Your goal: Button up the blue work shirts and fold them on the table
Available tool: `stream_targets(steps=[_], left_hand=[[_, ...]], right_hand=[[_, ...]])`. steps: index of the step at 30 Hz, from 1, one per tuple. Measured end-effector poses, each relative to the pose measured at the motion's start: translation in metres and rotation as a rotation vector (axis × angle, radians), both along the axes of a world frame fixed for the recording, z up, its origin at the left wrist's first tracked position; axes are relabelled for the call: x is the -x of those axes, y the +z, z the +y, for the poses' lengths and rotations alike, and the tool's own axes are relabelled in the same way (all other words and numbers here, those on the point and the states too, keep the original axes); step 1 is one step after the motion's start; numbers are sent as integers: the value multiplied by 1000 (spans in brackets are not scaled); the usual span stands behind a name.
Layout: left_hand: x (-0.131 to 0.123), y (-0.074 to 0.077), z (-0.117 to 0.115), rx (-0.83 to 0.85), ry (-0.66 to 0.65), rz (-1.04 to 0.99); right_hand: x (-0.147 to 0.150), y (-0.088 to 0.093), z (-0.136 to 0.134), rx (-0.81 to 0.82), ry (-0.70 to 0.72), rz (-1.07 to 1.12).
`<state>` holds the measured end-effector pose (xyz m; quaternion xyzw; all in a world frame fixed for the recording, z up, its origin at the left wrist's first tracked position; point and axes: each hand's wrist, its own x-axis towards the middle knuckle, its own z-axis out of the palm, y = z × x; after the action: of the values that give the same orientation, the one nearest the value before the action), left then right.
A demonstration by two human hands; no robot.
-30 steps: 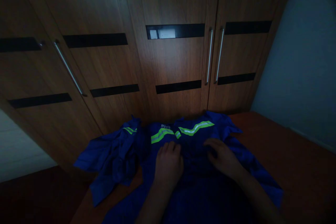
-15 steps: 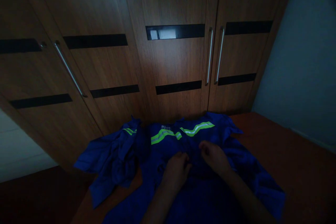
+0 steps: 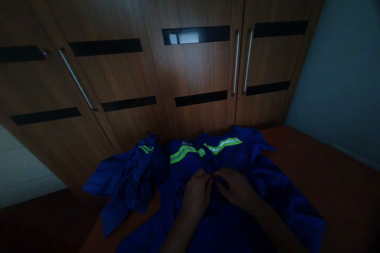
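Note:
A dark blue work jacket point(image 3: 237, 158) with yellow-green and silver reflective strips across its chest lies spread out below me. Over its middle front, my left hand point(image 3: 198, 189) is closed, fingers pinching the cloth of the front opening. My right hand point(image 3: 233, 185) is closed too, thumb and fingertips pinched on the same front edge, almost touching the left fingertips. What exactly lies between the fingertips is dark and mostly hidden. Beside the jacket, to the left, sits a crumpled blue garment point(image 3: 130, 178) with a similar reflective strip.
Both garments rest on a reddish-brown wooden surface point(image 3: 335, 189). Behind it rises a brown wooden wardrobe point(image 3: 196, 71) with black inlays and long metal handles point(image 3: 236, 63). A pale wall point(image 3: 335, 87) stands at the right. The room is dim.
My right hand has moved left and in to the jacket's front opening, meeting my left hand. Before, it hovered apart with curled fingers. My left hand has barely shifted.

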<state>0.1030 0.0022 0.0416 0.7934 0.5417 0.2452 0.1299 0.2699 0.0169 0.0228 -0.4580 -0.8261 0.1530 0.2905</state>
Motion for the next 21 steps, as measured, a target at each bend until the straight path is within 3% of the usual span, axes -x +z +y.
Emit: stream_targets(steps=[11, 21], left_hand=[[1, -10, 1, 3, -78, -89], [0, -5, 0, 4, -58, -114]], right_hand=[[-5, -4, 5, 39, 7, -38], [-6, -3, 5, 11, 71, 18]])
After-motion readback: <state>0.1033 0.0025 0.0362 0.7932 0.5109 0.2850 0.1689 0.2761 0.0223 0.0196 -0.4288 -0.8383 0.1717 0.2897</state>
